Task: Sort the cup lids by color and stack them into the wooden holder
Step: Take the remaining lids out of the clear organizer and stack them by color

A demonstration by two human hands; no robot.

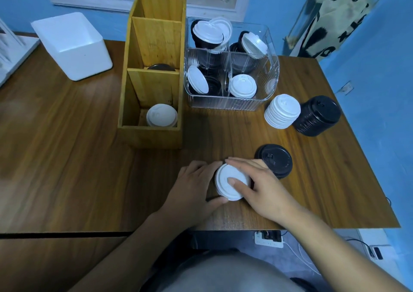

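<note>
left grip [194, 186] and right grip [266, 186] clamp round a short stack of white lids [224, 177] on the counter [67, 157]. best square its edges, then lower it level into the wooden holder [154, 135], near compartment, onto the white lid [161, 115] there.

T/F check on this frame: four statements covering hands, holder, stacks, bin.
1. The left hand and right hand both grip the held white lids on the table. True.
2. The wooden holder has a black lid in its nearest compartment. False: a white lid lies there; a black lid sits in the middle one.
3. A white stack and a black stack stand side by side. True.
4. The clear bin holds only white lids. False: white and black are mixed.
</note>
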